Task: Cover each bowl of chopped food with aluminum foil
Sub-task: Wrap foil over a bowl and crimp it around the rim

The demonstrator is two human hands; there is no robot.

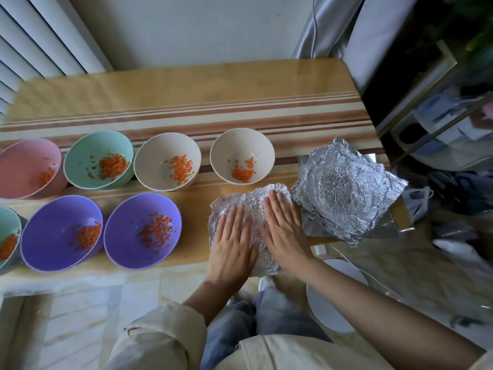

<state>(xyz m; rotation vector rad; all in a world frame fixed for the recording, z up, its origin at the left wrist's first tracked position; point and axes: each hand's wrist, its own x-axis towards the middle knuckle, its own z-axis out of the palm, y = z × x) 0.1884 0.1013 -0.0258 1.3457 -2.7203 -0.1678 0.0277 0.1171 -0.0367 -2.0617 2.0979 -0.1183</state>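
A crumpled sheet of aluminum foil [253, 198] lies over something at the table's front edge, hiding what is under it. My left hand [233, 237] and my right hand [284, 231] press flat on the foil, fingers straight. Uncovered bowls of chopped carrot stand to the left: a pink bowl [24, 161], a green bowl [88, 150], two beige bowls [157, 156] [234, 148] in the back row, and two purple bowls [53, 222] [128, 222] in front, with another green bowl [6, 225] cut off at the left edge.
A stack of crinkled foil sheets [346, 188] lies at the table's right end. The striped wooden table [186, 102] reaches back to a wall. A white round stool [336, 295] stands on the floor at the right. Cluttered shelves [440, 116] stand beyond the table's right edge.
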